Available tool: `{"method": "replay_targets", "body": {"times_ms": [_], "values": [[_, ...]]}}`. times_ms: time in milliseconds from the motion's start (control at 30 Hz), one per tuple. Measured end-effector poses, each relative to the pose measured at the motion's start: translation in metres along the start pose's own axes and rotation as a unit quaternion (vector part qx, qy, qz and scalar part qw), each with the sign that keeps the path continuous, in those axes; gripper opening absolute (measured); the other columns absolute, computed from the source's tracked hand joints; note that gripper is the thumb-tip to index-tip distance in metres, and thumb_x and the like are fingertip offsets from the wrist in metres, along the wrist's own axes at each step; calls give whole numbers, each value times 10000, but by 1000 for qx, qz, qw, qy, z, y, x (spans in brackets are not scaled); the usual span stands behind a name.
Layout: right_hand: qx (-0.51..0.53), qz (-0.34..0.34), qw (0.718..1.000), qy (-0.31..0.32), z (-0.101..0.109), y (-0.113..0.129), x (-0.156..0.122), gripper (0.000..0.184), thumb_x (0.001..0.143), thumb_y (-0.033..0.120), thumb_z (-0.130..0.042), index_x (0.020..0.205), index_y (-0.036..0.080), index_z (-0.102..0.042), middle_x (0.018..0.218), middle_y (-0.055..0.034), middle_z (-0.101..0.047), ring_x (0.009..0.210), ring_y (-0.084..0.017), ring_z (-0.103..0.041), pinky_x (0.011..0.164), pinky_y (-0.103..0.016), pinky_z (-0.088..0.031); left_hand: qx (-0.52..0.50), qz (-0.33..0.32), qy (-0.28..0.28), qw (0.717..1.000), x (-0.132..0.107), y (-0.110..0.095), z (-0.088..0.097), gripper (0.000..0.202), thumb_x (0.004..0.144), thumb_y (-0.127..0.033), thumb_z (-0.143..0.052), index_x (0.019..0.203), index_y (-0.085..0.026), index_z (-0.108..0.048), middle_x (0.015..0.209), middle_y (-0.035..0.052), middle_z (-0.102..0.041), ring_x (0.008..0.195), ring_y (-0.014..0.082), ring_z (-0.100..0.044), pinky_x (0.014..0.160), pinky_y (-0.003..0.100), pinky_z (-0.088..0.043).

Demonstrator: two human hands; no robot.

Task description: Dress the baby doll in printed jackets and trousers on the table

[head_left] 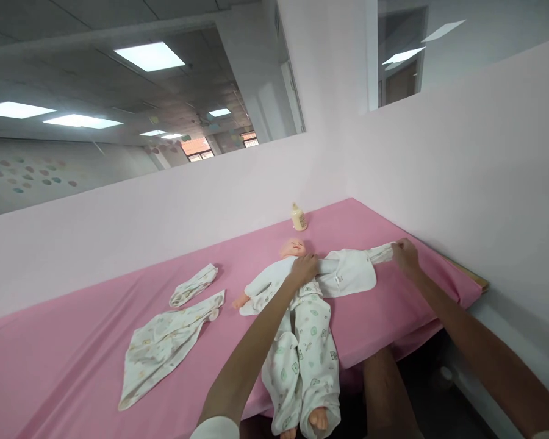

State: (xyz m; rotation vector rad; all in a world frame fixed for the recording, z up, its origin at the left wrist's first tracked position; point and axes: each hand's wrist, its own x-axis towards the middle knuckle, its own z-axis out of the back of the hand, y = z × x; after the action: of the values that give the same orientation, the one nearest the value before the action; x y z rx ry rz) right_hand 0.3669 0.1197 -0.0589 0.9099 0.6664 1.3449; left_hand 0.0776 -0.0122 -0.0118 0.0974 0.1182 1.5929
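A baby doll [293,247] lies on its back, its head toward the wall. It wears white printed trousers [315,329], and a white baby top [352,272] is spread out at its right-hand side in the view. My left hand [305,269] is closed round the upper part of the doll's pale cloth arm [328,266], over the chest. The rest of that arm runs into the top. Out to the right, my right hand [406,255] pinches the end of the top's sleeve [382,252] and holds it stretched sideways. The doll's other arm [261,281] rests outward on the left.
A pink sheet [393,305] covers the table, which meets white walls at the back and right. A yellowish bottle [298,217] stands behind the doll's head. A folded printed cloth [194,285] and a larger printed garment [169,347] lie to the left.
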Motion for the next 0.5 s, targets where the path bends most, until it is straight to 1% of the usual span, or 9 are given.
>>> {"method": "replay_targets", "body": {"times_ms": [67,100,167,233,267,333,367,433,500], "values": [[-23,-37,999,-27,8,-3,12,230,763,260,-405,880,169,-582,862,-109,-617,782,-233,-538,689,-339,-401,-2,-5,5,1000,-1,1,1,376,865,-162,-466,1223,-153,-583,1212,141,-620,1112,280,-598,880,358,-479],[-34,-53,998,-28,8,-4,13,244,763,255,-410,893,164,-596,856,-119,-617,778,-242,-539,696,-353,-403,-3,-8,7,1000,-2,2,1,390,864,-164,-471,1238,-159,-581,1218,140,-618,1119,282,-595,888,361,-477],[-65,-53,996,-5,1,-5,8,288,779,256,-412,951,150,-616,871,-137,-623,803,-263,-551,732,-383,-409,-4,-15,13,1000,-2,2,1,433,858,-155,-474,1279,-177,-572,1234,139,-613,1132,283,-590,911,370,-469],[-114,-5,993,5,-13,-1,-9,365,799,244,-410,1087,127,-602,1000,-170,-627,931,-298,-559,828,-422,-399,-4,-26,22,999,1,1,0,475,852,-163,-485,1319,-206,-558,1253,135,-607,1154,290,-578,957,398,-448],[-139,33,990,-8,-21,3,-21,415,804,229,-413,1170,112,-572,1107,-190,-607,1031,-317,-539,894,-442,-373,-4,-32,28,999,3,-1,0,496,846,-182,-503,1338,-225,-546,1267,134,-601,1169,300,-570,986,426,-430],[-162,107,980,-34,-40,18,-46,515,823,233,-432,1315,88,-474,1286,-214,-530,1195,-338,-460,993,-458,-305,-4,-47,45,998,10,-10,-2,539,825,-232,-550,1363,-252,-523,1297,138,-587,1189,330,-555,1022,493,-393],[-171,138,975,-20,-50,27,-59,535,840,268,-445,1344,88,-446,1331,-214,-505,1231,-345,-429,1013,-460,-286,-5,-56,53,997,14,-16,-3,547,814,-251,-567,1359,-261,-523,1304,136,-584,1187,337,-556,1023,508,-390],[-182,181,966,27,-67,47,-79,559,864,338,-468,1362,87,-426,1328,-206,-513,1227,-341,-431,1004,-452,-295,-11,-75,64,995,23,-31,-6,492,813,-250,-563,1305,-251,-559,1285,125,-602,1160,319,-577,1001,478,-420],[-195,182,962,53,-80,63,-92,488,879,304,-458,1317,88,-471,1262,-199,-553,1171,-325,-479,967,-434,-322,-16,-90,62,994,31,-45,-10,379,843,-214,-509,1208,-219,-611,1239,116,-631,1130,282,-599,969,416,-450]]}}
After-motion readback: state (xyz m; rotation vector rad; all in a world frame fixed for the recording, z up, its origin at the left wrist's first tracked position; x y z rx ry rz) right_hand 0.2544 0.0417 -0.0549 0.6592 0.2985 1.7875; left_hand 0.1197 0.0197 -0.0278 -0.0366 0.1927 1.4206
